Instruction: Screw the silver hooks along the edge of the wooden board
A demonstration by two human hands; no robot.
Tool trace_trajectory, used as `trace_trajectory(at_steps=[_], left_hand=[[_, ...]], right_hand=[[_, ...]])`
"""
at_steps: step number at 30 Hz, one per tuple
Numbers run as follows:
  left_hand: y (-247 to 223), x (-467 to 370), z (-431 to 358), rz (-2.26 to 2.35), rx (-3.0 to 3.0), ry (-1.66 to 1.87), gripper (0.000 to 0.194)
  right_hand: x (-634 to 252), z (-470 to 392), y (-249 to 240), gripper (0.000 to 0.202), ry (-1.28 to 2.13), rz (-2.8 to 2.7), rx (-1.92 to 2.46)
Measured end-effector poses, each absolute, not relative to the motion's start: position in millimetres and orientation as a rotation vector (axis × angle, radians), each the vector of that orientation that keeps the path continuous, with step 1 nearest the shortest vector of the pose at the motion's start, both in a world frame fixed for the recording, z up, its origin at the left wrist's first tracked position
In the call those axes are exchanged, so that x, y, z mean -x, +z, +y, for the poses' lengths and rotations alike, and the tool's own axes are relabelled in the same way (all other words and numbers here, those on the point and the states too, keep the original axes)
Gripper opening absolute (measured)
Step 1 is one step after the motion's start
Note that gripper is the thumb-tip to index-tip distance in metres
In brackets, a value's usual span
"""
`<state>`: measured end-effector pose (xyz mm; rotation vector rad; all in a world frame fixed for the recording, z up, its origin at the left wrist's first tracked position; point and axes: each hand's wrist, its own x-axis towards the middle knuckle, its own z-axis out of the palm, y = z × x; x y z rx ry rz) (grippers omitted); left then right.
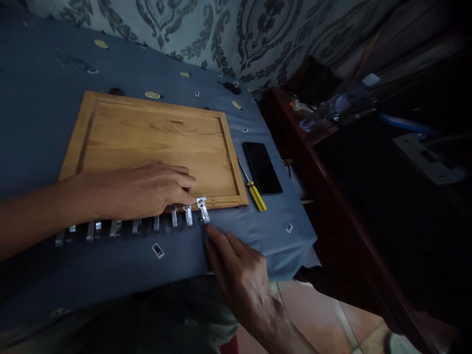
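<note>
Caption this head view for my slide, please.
Left hand rests on a wooden panel above metal clips; right hand reaches toward them.

Honey-brown wooden panel [155,142], blue tablecloth [44,98], yellow-handled screwdriver [254,191], black phone [262,167], silver metal brackets [188,215]

A wooden panel [155,142] lies flat on a blue cloth [44,113]. Along the panel's near edge runs a row of metal clips [147,223]. The left hand [147,189] rests on that edge, fingers at the clips nearest the panel's right corner. The right hand [239,275] reaches up from below, fingertips just beneath the last clip [202,209] (touching or not, unclear). Right of the panel lie a screwdriver [252,189] and a phone [261,167].
</note>
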<state>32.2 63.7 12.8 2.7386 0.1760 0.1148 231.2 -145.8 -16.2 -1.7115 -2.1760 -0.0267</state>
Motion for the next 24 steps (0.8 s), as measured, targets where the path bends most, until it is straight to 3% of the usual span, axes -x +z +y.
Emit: trace_trajectory(at_steps=[8,15,24], left_hand=[[15.2,-33.1,63.6,0.164,-2.717,0.085,0.035],[15.4,-32.7,64.0,0.164,-2.754,0.019,0.043],[16.4,-31.7,65.1,0.131,-2.732,0.111,0.043]], right_hand=[[-231.2,-138.5,-20.5,0.045,-0.104,-2.353,1.722],[-241.4,-149.2,-20.4,0.037,-0.162,-2.270,1.755],[-256.5,-134.9,-26.6,0.025,0.082,-1.864,1.792]])
